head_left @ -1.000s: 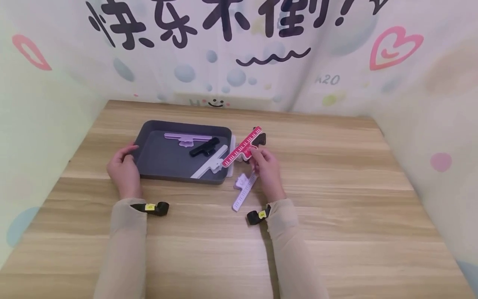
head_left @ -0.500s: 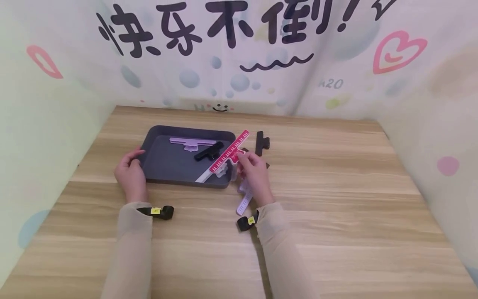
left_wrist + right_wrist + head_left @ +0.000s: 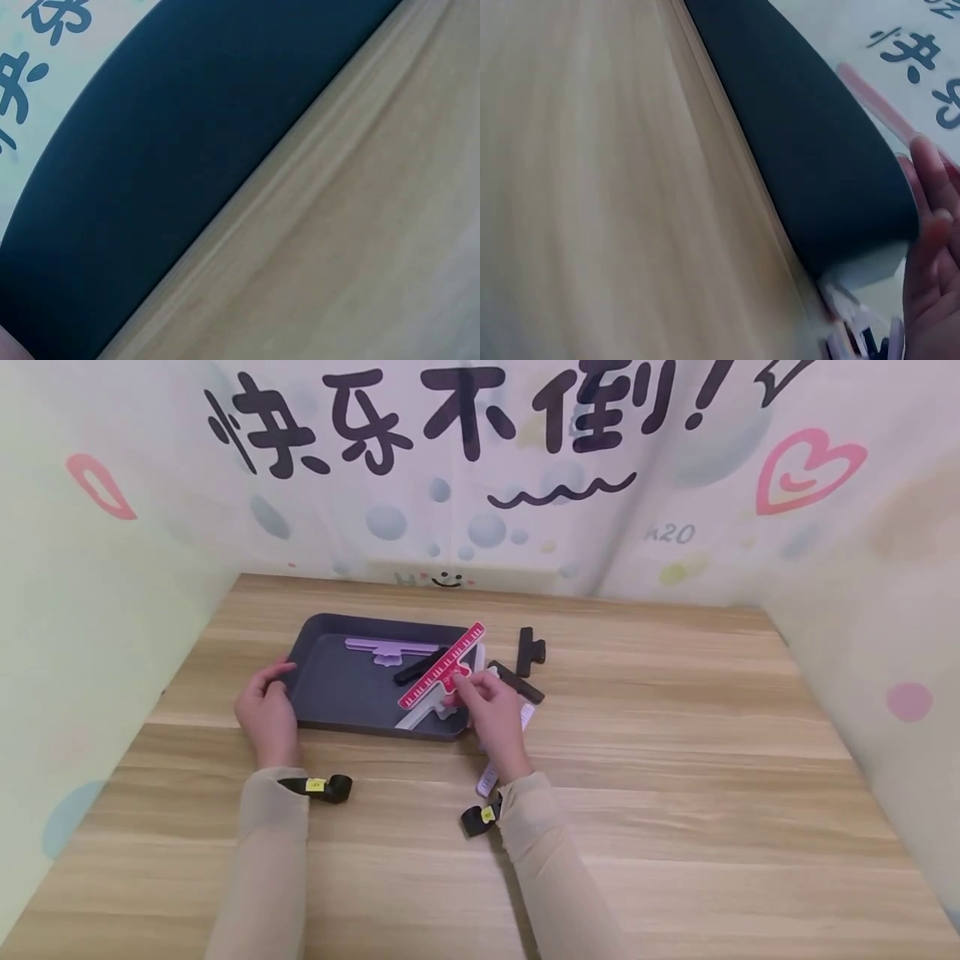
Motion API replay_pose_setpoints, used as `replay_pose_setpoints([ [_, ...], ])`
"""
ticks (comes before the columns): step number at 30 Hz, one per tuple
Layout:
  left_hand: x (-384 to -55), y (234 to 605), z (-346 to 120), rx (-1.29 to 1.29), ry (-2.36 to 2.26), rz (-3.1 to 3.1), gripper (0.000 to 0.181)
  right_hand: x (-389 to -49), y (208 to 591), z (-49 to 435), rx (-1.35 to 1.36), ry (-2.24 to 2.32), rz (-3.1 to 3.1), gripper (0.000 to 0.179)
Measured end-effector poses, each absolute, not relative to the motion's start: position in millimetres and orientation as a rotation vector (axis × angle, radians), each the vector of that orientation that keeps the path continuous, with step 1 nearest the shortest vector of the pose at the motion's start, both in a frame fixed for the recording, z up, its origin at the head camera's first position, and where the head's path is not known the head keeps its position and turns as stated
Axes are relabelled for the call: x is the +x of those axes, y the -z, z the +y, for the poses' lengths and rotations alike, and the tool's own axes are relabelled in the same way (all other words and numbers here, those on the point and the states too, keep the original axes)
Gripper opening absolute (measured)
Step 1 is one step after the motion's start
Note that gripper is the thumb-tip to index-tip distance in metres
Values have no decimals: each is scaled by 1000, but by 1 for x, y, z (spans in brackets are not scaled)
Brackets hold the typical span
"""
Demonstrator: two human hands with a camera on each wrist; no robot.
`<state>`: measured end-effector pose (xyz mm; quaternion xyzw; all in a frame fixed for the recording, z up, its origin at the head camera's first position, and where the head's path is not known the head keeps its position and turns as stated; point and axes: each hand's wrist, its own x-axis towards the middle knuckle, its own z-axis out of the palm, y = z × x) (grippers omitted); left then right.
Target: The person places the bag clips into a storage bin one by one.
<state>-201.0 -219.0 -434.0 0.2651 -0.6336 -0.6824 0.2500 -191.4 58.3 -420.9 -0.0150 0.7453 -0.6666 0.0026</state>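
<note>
In the head view my right hand (image 3: 497,718) pinches a red clip (image 3: 442,667) with a white ruler-like pattern, tilted above the right part of a dark grey tray (image 3: 337,725). My left hand (image 3: 268,710) grips the tray's left edge. A purple clip (image 3: 386,648), a black clip (image 3: 408,673) and a white clip (image 3: 414,716) lie in the tray, the last two partly covered by the red one. In the right wrist view, fingers (image 3: 930,169) are beside the tray wall (image 3: 810,150). The left wrist view shows mostly the tray's outer wall (image 3: 187,127).
Right of the tray, two black clips (image 3: 525,652) and a light purple clip (image 3: 487,779), partly behind my right hand, lie on the wooden table (image 3: 675,777). A whitish thing (image 3: 481,657) shows at the tray's right edge. A printed curtain (image 3: 337,527) stands behind.
My right hand has moved left with the red clip, from beside the tray to over it. The left hand stays at the tray's edge. The head view has shifted slightly.
</note>
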Motion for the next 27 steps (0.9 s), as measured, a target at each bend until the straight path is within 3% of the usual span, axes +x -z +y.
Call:
replay_pose_setpoints([
  [27,-201,433,-217,689,1822,-1719,36,-189,424,40,-246,1812,2593,29],
])
